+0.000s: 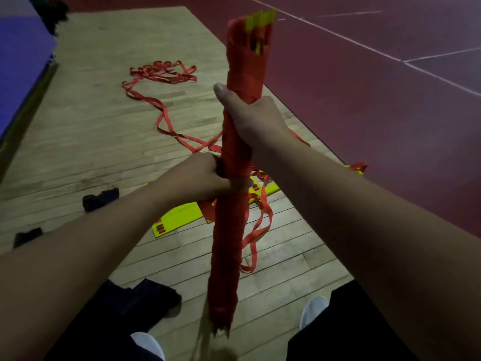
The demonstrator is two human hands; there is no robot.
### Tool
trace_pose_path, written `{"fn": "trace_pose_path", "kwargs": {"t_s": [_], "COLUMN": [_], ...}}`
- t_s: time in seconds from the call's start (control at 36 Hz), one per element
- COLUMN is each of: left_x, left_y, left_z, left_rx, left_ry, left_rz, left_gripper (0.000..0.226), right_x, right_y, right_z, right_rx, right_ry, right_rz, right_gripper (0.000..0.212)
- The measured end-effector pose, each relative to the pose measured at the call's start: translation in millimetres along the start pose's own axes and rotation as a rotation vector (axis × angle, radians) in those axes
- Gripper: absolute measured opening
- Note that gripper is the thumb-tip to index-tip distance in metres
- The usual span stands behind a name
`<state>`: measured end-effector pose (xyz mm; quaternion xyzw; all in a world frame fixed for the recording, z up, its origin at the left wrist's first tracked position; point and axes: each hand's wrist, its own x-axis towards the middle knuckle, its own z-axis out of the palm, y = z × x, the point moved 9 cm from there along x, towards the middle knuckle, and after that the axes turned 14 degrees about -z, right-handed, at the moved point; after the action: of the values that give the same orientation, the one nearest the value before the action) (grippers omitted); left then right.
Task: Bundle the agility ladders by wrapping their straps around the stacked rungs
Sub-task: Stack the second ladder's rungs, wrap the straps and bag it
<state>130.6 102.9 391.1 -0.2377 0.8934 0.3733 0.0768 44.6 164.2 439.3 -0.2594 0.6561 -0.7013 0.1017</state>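
A long bundle of stacked rungs (229, 230), wound all over in red strap, stands nearly upright in front of me; yellow rung tips (261, 19) stick out at its top. My right hand (250, 118) grips the bundle in its upper half, thumb pointing up. My left hand (205, 175) is closed around the bundle's middle from the left. Behind the bundle, on the floor, lie loose yellow rungs (177, 217) joined by red strap (166, 118) that trails away to a tangled heap (164, 72) farther off.
The wooden floor (86, 131) borders a red court surface (377, 105) with white lines on the right and a blue mat (20, 61) on the left. Two dark objects (100, 199) lie on the floor at left. My white shoes (312, 308) show below.
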Motion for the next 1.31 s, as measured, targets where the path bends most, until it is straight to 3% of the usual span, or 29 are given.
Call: {"fn": "trace_pose_path", "kwargs": {"t_s": [0.06,0.14,0.22,0.33,0.39,0.44,0.56,0.75,0.89,0.97,1.03,1.08,1.17,1.22,1.31], "left_x": [3.0,4.2,4.3,6.3,10.1,11.2,13.0,8.8,10.7,15.9,17.2,16.7,19.4,18.9,15.1], "left_y": [-4.8,-5.7,-7.3,-11.9,-16.5,-17.6,-23.0,-40.5,-39.3,-41.7,-45.4,-48.1,-49.5,-47.2,-40.5], "left_z": [-1.7,-9.0,-24.2,-39.9,-44.8,-49.4,-56.7,-57.5,-57.2,-41.3,-30.1,-29.4,-40.2,-49.1,-62.0], "left_rx": [-0.065,-0.206,-0.440,-0.746,-0.869,-0.952,-0.999,-0.653,-0.666,-0.735,-0.805,-0.866,-0.937,-0.963,-0.982], "left_ry": [-0.022,-0.060,-0.095,-0.176,-0.247,-0.290,-0.268,-0.357,-0.361,-0.258,-0.225,-0.192,-0.155,-0.142,-0.147], "left_rz": [-0.023,-0.007,0.035,0.079,0.085,0.111,0.111,-0.032,-0.036,-0.115,-0.186,-0.241,-0.225,-0.167,-0.065], "left_gripper": [0.020,0.016,0.040,0.021,0.045,0.058,0.070,0.106,0.090,0.091,0.067,0.047,0.040,0.035,0.027], "right_x": [-2.7,-3.0,-3.8,-35.7,-56.7,-74.4,-72.1,-47.7,-38.6,-35.9,-37.3,-41.6,-42.8,-40.0,-35.4], "right_y": [-4.1,-7.3,15.1,54.8,60.1,52.8,44.6,29.9,42.3,45.4,39.9,31.5,23.6,19.1,24.5], "right_z": [9.0,13.7,3.0,-2.9,4.5,17.3,22.6,11.7,5.6,5.0,8.9,13.5,19.2,21.0,16.3], "right_rx": [0.070,0.203,0.105,-0.009,0.055,0.187,0.156,0.008,-0.232,-0.592,-0.827,-0.901,-0.856,-0.703,-0.301], "right_ry": [-0.108,-0.224,-0.318,-0.624,-0.769,-0.866,-0.755,-0.587,-0.559,-0.566,-0.566,-0.563,-0.608,-0.615,-0.507], "right_rz": [0.014,0.047,0.155,0.426,0.512,0.541,0.459,0.240,0.201,0.067,-0.074,-0.166,-0.207,-0.177,0.013], "right_gripper": [0.037,0.044,0.061,0.079,0.088,0.082,0.043,0.041,0.045,0.057,0.059,0.060,0.055,0.048,0.068]}}
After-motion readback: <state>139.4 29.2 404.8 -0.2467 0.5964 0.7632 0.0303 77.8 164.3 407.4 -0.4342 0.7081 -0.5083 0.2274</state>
